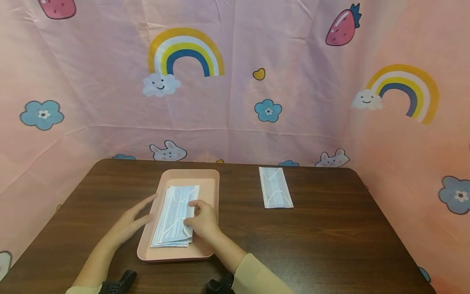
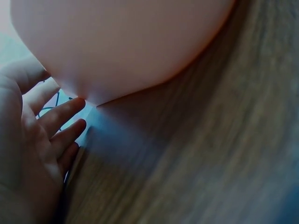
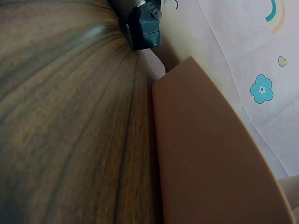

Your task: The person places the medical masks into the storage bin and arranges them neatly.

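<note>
A pink tray (image 1: 191, 175) lies on the table and holds a stack of pale blue pleated face masks (image 1: 172, 214) with white ear loops. My right hand (image 1: 206, 221) reaches over the tray and pinches the right edge of the top mask between thumb and fingers. At the tray's left rim is my left hand (image 1: 129, 222), its fingers extended and spread, fingertips right at the edge. The left wrist view shows this hand (image 2: 42, 130) beside the tray's outer wall (image 2: 126, 42). The tray's side (image 3: 210, 154) hides most of the right hand in the right wrist view.
Apart from the tray, a single face mask (image 1: 276, 188) lies flat toward the back right of the dark wooden table (image 1: 312, 245). A patterned pink cloth (image 1: 235, 98) hangs behind and on both sides. Black wrist devices (image 1: 119, 282) sit near the front edge.
</note>
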### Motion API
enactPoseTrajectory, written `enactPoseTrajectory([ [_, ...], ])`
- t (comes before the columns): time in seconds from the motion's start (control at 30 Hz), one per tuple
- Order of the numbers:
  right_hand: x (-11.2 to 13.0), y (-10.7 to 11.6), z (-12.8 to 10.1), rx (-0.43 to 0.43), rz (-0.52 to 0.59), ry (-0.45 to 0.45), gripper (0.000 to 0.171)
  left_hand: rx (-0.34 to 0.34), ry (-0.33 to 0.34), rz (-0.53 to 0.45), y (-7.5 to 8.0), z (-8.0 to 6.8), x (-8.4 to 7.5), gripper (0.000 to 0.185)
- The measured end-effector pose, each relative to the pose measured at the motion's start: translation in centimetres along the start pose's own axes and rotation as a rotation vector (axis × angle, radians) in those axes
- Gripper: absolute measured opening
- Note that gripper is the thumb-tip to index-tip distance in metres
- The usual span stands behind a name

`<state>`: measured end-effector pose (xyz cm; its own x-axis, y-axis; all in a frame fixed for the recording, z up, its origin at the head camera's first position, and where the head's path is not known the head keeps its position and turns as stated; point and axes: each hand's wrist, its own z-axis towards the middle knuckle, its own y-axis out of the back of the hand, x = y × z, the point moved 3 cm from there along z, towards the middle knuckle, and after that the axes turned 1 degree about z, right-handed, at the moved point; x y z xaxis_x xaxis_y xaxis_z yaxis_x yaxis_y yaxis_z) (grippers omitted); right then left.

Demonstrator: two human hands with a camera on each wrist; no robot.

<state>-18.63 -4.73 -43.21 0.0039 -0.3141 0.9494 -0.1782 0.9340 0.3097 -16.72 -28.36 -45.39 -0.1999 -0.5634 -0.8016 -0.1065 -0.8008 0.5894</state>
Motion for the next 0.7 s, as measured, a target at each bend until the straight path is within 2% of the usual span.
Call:
enactPoseTrajectory([
  [0.2,-0.03,0.14,0.05,0.027,-0.074,0.009,0.047,0.021,0.012,-0.017,0.18,0.22,-0.15,0.062],
  [0.7,-0.49,-0.25,0.06,0.062,-0.257,-0.051,0.049,0.038,0.042,-0.035,0.22,0.05,0.04,0.062],
])
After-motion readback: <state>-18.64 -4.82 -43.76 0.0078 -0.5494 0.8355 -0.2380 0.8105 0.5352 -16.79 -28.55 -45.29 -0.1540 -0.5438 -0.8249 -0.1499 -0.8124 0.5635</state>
